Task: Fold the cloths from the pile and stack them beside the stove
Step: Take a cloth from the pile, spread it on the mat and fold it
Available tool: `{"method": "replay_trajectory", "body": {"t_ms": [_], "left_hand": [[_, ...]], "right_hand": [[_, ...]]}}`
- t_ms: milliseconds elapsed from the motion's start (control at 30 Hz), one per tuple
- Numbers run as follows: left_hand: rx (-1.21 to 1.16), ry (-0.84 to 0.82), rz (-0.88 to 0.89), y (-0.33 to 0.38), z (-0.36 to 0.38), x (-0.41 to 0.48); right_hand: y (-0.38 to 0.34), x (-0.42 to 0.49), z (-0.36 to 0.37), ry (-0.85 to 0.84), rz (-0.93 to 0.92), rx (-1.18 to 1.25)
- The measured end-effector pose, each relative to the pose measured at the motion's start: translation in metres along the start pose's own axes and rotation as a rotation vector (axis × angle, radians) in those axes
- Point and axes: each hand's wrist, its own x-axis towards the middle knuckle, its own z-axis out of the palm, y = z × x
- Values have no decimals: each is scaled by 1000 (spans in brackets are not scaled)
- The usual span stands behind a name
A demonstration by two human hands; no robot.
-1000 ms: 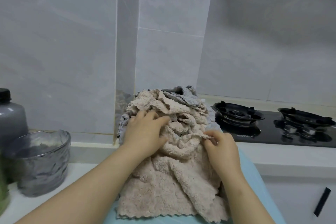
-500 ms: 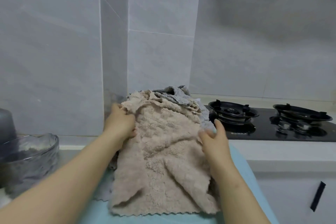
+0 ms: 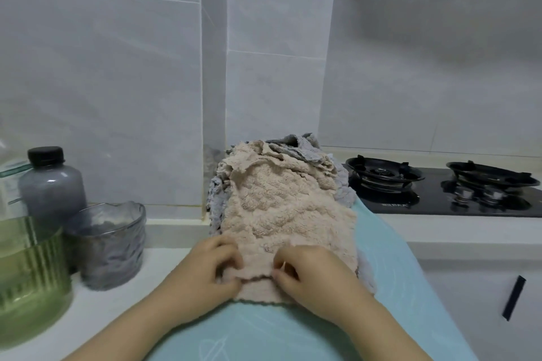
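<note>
- Head view, far left: a green ribbed glass vessel (image 3: 30, 278) stands at the frame edge on the white counter (image 3: 96, 305). A grey bottle (image 3: 52, 187) with a black cap stands behind it, near the tiled wall (image 3: 117, 82).
- Just right of these stands a grey glass cup (image 3: 113, 246) with a rippled wall. It is close beside the green vessel, but whether the two touch cannot be told.
- Next comes the left hand (image 3: 206, 272), knuckles up. Its fingers are curled tight and grip the near left part of the beige cloth (image 3: 281, 214).
- The beige cloth lies draped down the front of the pile (image 3: 302, 152). Its scalloped near edge shows as a short doubled band between the two hands.
- The pile is a heap of beige and grey cloths. It sits in the corner of the wall, just left of the stove (image 3: 434, 202).
- The right hand (image 3: 315, 281) is likewise curled, with thumb and fingertips pinching the cloth's near edge. It is close to the left hand, with only a narrow strip of cloth showing between them.
- A pale blue sheet (image 3: 393, 278) runs from the foot of the pile toward the camera, under both forearms.
- The stove has a black glass top and two burners, and lies well apart from both hands.
- Far right and lower down, a black cabinet handle (image 3: 513, 297) sits tilted on a white front.
</note>
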Motion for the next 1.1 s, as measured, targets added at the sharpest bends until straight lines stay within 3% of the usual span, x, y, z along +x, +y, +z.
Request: {"method": "replay_trajectory", "body": {"t_ms": [133, 200, 267, 367, 567, 667, 767, 933, 1100], "left_hand": [[-53, 349, -190, 5, -4, 4], [-175, 419, -204, 7, -9, 1], [-256, 439, -130, 8, -12, -3], [-225, 393, -10, 10, -13, -12], [-16, 220, 34, 8, -21, -39], [115, 9, 31, 4, -27, -56], [271, -89, 33, 12, -33, -67], [556, 62, 38, 40, -39, -69], [602, 9, 148, 43, -54, -75]], "right_hand": [[13, -28, -3, -85, -9, -110], [23, -38, -1, -115, 50, -124], [32, -44, 8, 5, 89, -192], [32, -44, 12, 169, 143, -296], [28, -54, -4, 258, 135, -244], [27, -73, -14, 120, 110, -135], [30, -90, -25, 44, 5, -127], [26, -101, -46, 7, 107, -52], [22, -113, -60, -83, 173, 25]]}}
